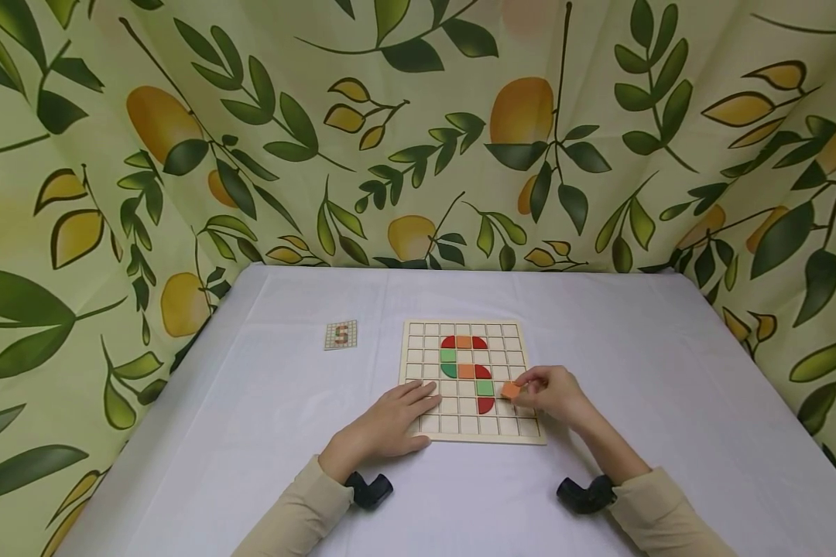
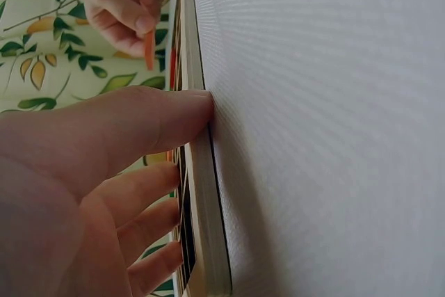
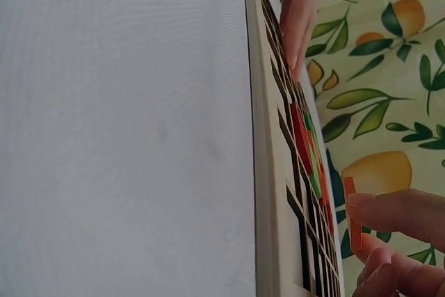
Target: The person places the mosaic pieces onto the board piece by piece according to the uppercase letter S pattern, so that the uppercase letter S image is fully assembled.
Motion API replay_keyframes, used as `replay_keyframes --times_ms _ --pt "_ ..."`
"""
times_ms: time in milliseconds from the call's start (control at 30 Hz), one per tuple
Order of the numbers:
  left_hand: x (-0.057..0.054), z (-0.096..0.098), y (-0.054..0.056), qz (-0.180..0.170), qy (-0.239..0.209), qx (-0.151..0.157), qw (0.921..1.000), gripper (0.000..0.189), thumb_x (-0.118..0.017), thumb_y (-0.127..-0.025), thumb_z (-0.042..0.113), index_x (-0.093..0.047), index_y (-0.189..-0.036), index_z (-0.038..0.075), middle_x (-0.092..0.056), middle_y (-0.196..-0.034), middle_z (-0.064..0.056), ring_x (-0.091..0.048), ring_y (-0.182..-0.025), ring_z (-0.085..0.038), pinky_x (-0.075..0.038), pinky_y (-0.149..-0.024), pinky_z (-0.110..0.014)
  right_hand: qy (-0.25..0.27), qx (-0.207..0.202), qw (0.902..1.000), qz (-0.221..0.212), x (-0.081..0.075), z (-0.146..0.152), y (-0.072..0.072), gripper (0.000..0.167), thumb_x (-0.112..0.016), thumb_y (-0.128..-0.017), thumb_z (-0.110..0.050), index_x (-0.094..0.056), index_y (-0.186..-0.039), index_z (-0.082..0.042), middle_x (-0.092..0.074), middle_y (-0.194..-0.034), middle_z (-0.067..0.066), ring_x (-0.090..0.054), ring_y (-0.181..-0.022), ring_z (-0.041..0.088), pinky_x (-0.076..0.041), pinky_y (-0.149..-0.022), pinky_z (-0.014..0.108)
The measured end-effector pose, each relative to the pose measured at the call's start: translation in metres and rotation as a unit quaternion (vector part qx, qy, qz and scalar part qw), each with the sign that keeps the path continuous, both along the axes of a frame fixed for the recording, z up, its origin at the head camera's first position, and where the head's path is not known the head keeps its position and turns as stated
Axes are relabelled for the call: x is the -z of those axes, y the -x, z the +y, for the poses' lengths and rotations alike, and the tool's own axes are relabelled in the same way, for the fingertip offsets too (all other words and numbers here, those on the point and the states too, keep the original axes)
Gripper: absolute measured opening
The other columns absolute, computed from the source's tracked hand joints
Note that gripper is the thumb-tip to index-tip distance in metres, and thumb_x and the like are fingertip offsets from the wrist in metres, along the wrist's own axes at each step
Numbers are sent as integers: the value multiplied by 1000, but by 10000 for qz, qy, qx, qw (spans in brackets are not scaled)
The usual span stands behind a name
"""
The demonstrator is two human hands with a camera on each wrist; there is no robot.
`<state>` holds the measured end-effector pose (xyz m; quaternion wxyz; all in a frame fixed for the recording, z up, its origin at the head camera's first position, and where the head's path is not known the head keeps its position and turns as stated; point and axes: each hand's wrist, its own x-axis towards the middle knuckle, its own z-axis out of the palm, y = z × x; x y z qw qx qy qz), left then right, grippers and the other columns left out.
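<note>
A wooden grid board (image 1: 428, 424) lies flat on the table, with red, orange and green tiles set in its squares in an S-like curve. Between thumb and fingers my right hand (image 1: 553, 394) pinches an orange square tile (image 1: 510, 390), held over the board's right side. The same tile (image 3: 353, 215) appears edge-on in the right wrist view, raised above the grid. My left hand (image 1: 393, 422) rests with fingers spread on the board's left side. Its thumb (image 2: 184, 113) lies against the near edge in the left wrist view.
A small pattern card (image 1: 340, 335) showing an S of coloured squares lies left of the board on the white tablecloth (image 1: 272, 402). Black wrist devices (image 1: 585, 495) sit at both cuffs. A leaf-and-fruit patterned curtain (image 1: 418, 155) hangs behind the table.
</note>
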<state>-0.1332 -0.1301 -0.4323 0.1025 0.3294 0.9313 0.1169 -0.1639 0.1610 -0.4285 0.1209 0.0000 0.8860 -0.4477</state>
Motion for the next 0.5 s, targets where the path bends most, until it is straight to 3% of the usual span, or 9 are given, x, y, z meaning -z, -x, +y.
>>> replay_keyframes --times_ms 500 --pt "0 0 0 -43 27 -11 10000 61 -60 -90 31 -43 -146 14 -38 -156 -7 -32 -147 -29 -29 -121 -45 196 -207 9995 143 2 -9 -2 27 -77 -72 -5 -68 -96 5 -47 -62 -3 -43 -59 9 -35 -50 18"
